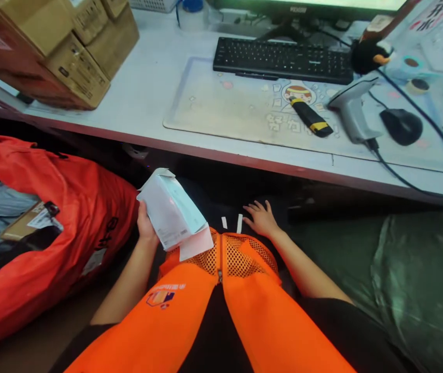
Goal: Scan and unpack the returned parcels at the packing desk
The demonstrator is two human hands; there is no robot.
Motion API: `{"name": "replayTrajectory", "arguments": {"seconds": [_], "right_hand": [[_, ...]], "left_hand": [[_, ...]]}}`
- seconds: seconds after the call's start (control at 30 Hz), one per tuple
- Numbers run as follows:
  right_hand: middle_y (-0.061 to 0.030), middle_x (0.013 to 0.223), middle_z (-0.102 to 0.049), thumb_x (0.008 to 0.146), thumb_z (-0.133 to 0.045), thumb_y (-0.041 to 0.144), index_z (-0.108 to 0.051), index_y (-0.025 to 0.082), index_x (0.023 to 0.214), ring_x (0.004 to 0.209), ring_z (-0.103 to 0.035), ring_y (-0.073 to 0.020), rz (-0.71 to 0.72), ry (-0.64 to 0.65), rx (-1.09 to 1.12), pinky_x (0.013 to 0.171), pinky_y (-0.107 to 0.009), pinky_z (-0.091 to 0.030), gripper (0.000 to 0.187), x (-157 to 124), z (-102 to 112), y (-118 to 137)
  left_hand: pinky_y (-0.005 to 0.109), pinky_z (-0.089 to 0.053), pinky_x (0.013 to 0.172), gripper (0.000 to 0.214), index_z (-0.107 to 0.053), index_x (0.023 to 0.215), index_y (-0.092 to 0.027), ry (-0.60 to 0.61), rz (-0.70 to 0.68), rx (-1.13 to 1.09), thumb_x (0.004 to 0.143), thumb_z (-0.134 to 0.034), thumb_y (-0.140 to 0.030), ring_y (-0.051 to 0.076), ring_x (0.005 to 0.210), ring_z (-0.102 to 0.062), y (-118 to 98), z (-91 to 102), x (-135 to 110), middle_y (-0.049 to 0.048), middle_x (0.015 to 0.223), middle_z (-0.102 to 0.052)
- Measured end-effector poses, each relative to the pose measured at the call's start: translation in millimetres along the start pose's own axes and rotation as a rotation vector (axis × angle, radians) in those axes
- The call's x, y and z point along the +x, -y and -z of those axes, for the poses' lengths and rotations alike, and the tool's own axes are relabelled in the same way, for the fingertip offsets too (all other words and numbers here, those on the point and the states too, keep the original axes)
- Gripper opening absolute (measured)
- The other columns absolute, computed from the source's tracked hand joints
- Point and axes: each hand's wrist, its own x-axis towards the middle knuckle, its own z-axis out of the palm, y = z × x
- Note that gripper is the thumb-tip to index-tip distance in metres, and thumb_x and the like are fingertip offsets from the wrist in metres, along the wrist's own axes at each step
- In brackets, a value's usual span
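My left hand (146,224) is closed round a small white box (170,207) with an open flap and a printed label, held below the desk edge over my lap. My right hand (260,217) rests flat on my dark lap with its fingers spread and nothing in it. Two small white paper strips (232,223) lie just left of that hand. An orange vest (221,300) covers my front.
A large orange bag (50,228) of parcels stands at the left. On the desk (151,103) are cardboard boxes (61,46), a black keyboard (283,59), a barcode scanner (351,106), a black-and-yellow utility knife (311,117) and a mouse (402,126). A green sack (408,280) lies at right.
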Motion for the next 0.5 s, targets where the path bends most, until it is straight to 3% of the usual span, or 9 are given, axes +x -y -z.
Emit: {"name": "replayTrajectory", "arguments": {"seconds": [0.1,0.17,0.23,0.3,0.37,0.43,0.5], "right_hand": [[-0.0168,0.148,-0.061,0.097,-0.054,0.016,-0.062,0.010,0.146,0.149,-0.044,-0.0355,0.020,0.046,0.084,0.128,-0.063,-0.013,0.050,0,4,4],[-0.0167,0.141,-0.066,0.093,-0.049,0.011,-0.069,0.009,0.137,0.141,-0.054,-0.0325,0.055,0.076,0.191,0.128,-0.056,-0.025,0.048,-4,10,7],[-0.0169,0.134,-0.070,0.094,-0.047,0.017,-0.074,0.010,0.127,0.130,-0.064,-0.0310,0.097,0.051,0.385,0.121,-0.050,-0.040,0.043,-8,17,11],[-0.0153,0.133,-0.071,0.099,-0.051,0.040,-0.073,0.016,0.129,0.128,-0.065,-0.0318,0.159,-0.034,0.645,0.116,-0.050,-0.046,0.045,-9,24,13],[-0.0173,0.137,-0.068,0.091,-0.064,0.064,-0.065,0.020,0.141,0.125,-0.067,-0.0340,0.121,-0.041,0.919,0.110,-0.049,-0.052,0.067,-5,33,14],[-0.0201,0.147,-0.061,0.081,-0.071,0.076,-0.046,0.024,0.159,0.125,-0.066,-0.0367,0.138,0.001,1.086,0.102,-0.047,-0.057,0.097,1,43,20],[-0.0205,0.153,-0.055,0.071,-0.075,0.083,-0.037,0.024,0.163,0.132,-0.061,-0.0394,0.151,0.012,1.134,0.102,-0.045,-0.057,0.115,0,51,31]], "left_hand": [[0.030,-0.061,0.081,0.054,-0.073,0.119,-0.011,-0.038,0.042,-0.018,0.101,-0.053,-0.059,0.022,0.084,-0.076,4,-3.2,3,0.0114,0.101,-0.080],[0.031,-0.061,0.082,0.051,-0.072,0.118,-0.011,-0.047,0.079,-0.066,0.101,-0.055,-0.057,0.023,0.084,-0.076,7,-12.0,3,0.0118,0.101,-0.080],[0.032,-0.061,0.082,0.047,-0.073,0.114,-0.011,-0.041,0.165,-0.119,0.102,-0.054,-0.053,0.023,0.081,-0.076,12,-23.7,-1,0.0118,0.097,-0.080],[0.036,-0.061,0.083,0.047,-0.074,0.108,-0.010,-0.002,0.299,-0.157,0.104,-0.050,-0.050,0.024,0.076,-0.075,20,-37.8,-6,0.0126,0.090,-0.080],[0.042,-0.060,0.092,0.051,-0.074,0.109,-0.006,0.132,0.413,-0.180,0.105,-0.048,-0.049,0.027,0.082,-0.076,29,-53.0,-5,0.0164,0.094,-0.080],[0.044,-0.054,0.104,0.049,-0.073,0.117,-0.005,0.280,0.373,-0.204,0.101,-0.057,-0.048,0.029,0.096,-0.076,38,-65.9,0,0.0188,0.106,-0.079],[0.047,-0.048,0.112,0.054,-0.073,0.120,-0.004,0.366,0.317,-0.189,0.095,-0.066,-0.052,0.032,0.104,-0.074,46,-73.3,2,0.0213,0.115,-0.077]]}}
